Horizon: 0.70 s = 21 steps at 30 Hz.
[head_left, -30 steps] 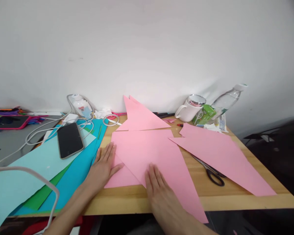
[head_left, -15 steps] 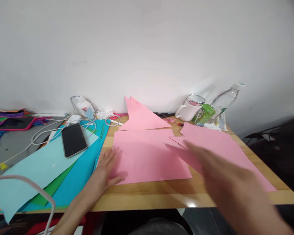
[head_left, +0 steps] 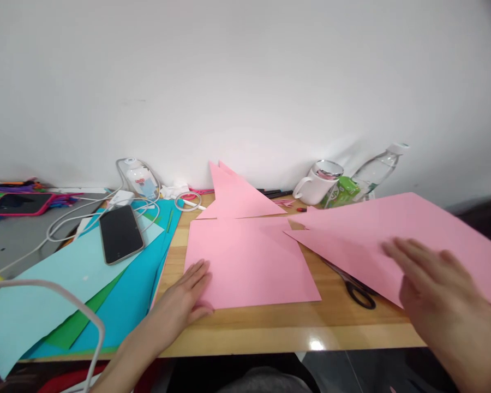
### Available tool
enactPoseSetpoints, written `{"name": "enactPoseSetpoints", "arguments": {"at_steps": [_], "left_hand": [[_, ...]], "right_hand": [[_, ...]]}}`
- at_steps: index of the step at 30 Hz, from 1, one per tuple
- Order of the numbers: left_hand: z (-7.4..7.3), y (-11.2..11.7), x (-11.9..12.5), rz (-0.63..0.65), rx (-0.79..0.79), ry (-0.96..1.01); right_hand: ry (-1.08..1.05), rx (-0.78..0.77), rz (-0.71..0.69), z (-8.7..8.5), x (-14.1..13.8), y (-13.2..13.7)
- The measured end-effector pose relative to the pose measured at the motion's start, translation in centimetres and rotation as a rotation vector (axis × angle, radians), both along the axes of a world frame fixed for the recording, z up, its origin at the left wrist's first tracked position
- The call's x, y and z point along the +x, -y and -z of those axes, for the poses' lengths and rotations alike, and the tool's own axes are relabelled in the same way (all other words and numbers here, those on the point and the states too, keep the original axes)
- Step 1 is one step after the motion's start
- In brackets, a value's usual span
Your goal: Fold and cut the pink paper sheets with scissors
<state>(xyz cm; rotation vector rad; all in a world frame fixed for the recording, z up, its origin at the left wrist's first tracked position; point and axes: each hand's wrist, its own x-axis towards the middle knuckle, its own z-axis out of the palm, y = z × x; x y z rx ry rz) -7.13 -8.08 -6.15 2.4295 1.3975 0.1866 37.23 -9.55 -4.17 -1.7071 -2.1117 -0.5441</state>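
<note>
Fingers point(head_left: 200, 273) of the left hand point(head_left: 187, 297) lie flat and nearly together on the left margin of the central pink sheet point(head_left: 253, 262). Right hand point(head_left: 437, 300), blurred, has its fingers extended over the right-hand pink sheets point(head_left: 376, 234); contact cannot be determined.

Central pink sheet lies flat on the table point(head_left: 270, 330), short of the front edge, where a bare strip of wood runs between the hands. A bare wedge separates much of its right side from the right-hand pink sheets, whose tip overlaps it near the rear corner. Front right corner of the table is hidden.

Count: right-hand pink sheets, at least two, overlapping. Pink pointed piece point(head_left: 239, 194), one, at the back edge. Black-handled scissors point(head_left: 360, 295), one pair, partly covered. Phones, two: dark phone point(head_left: 121, 234) and pink-cased phone point(head_left: 20, 203), both left. Bottles, two, toward the back edge: white bottle point(head_left: 142, 180), clear bottle point(head_left: 378, 172). Mug point(head_left: 314, 188), one. Green carton point(head_left: 342, 191), one, beside the mug.
</note>
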Motion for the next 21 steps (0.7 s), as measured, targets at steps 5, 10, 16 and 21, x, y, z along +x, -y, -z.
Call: {"name": "enactPoseSetpoints", "arguments": {"at_steps": [5,10,16,21], "left_hand": [[-0.2,0.0,0.1,0.025,-0.008,-0.060],[-0.8,0.1,0.4,0.024,-0.033,-0.038],[-1.0,0.3,0.0,0.010,-0.080,0.016],[-0.8,0.7,-0.7,-0.022,-0.116,0.019]], "right_hand": [[0.106,-0.038,0.004,7.3,2.0,-1.2],[0.097,-0.106,-0.006,9.4,2.6,-2.1],[-0.034,-0.044,-0.324,6.5,-4.9,-3.1],[-0.061,-0.233,-0.619,4.9,-12.3,-2.9]]}}
